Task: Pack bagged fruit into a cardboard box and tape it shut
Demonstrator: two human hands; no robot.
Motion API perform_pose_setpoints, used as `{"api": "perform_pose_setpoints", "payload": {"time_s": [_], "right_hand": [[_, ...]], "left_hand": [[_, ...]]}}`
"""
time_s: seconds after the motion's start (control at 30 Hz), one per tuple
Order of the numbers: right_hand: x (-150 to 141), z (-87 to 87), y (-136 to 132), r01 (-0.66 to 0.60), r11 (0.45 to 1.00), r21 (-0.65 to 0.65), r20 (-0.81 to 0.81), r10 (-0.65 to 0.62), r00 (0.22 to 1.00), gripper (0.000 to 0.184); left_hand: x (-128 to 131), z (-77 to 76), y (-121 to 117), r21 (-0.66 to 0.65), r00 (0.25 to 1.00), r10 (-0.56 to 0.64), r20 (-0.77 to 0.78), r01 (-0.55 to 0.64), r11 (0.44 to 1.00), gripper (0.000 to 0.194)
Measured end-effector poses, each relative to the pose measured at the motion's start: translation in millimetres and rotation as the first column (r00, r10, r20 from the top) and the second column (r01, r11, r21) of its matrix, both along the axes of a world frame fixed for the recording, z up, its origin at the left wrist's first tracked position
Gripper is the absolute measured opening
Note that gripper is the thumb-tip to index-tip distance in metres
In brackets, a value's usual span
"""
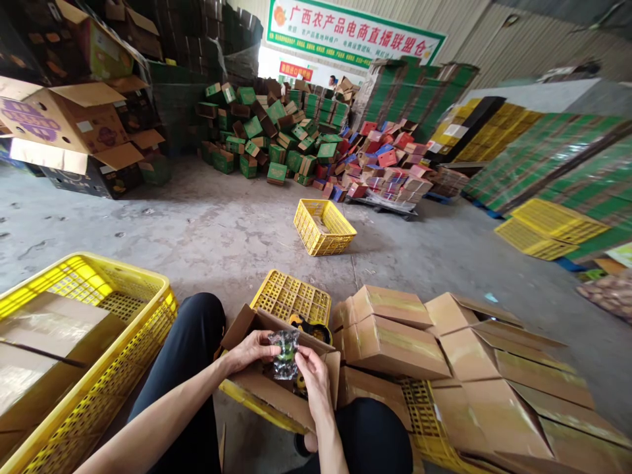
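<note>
Across the far wall a white banner (355,34) with a green border is hanging, and its big red characters are reading 广西农产品电商直播联盟仓; its smaller lines are too fine for me to make out with certainty. A small red sign (296,70) below it is carrying pale writing I cannot read. At the left, an open printed carton (59,118) is showing blurred purple lettering on its side, also unreadable to me.

My left hand (253,352) is pinching the left edge of a clear packet (285,355) between thumb and fingertips, and my right hand (313,375) is pinching its right edge the same way. My fingers are nearly closed on both sides, with only the thin film between them. Something green is showing through the middle of the packet.

My left forearm is slanting in over my left thigh (172,382), while my right is rising steeply beside my right knee (378,428). The packet is hanging over the mouth of an open carton (276,395), inside its four edges; a yellow-and-black object (311,327) is lying by that carton's far edge.
</note>
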State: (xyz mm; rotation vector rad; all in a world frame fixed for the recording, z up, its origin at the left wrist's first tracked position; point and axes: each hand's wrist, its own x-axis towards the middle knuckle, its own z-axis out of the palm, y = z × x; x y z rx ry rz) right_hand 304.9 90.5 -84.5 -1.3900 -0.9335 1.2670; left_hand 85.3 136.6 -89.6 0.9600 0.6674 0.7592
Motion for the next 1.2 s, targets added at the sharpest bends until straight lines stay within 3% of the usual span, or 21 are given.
{"api": "perform_pose_setpoints", "payload": {"time_s": [0.3,0.6,0.77,0.87,1.07,1.2], "right_hand": [[1.2,-11.0,-0.2,0.042,0.999,-0.033,0.022,-0.041,0.999,0.059],[-0.8,-1.8,-3.3,-0.028,0.999,-0.04,0.0,0.028,1.0,0.055],[1.7,-3.1,-2.5,0.027,0.998,-0.057,-0.007,-0.027,1.0,0.056],[1.9,-5.3,-1.0,0.067,0.996,-0.056,-0.015,-0.067,0.998,0.058],[1.3,-8.0,-1.2,0.064,0.997,-0.051,-0.016,-0.065,0.998,0.058],[0.9,-7.9,-2.4,0.023,0.998,-0.053,-0.016,-0.024,1.0,0.057]], "left_hand": [[0.1,-5.2,2.2,0.047,0.998,0.019,-0.064,-0.016,0.999,0.056],[-0.1,-7.4,2.0,0.024,0.998,-0.003,-0.064,0.005,1.0,0.058],[-0.3,-13.2,4.3,-0.003,0.997,0.005,-0.08,-0.005,1.0,0.059],[-0.4,-10.5,2.6,-0.022,0.999,-0.001,-0.052,0.0,1.0,0.058],[2.4,0.6,-5.1,-0.078,0.974,-0.163,0.154,0.177,0.981,0.061],[3.0,1.7,-4.7,-0.082,0.984,-0.127,0.126,0.138,0.987,0.06]]}}
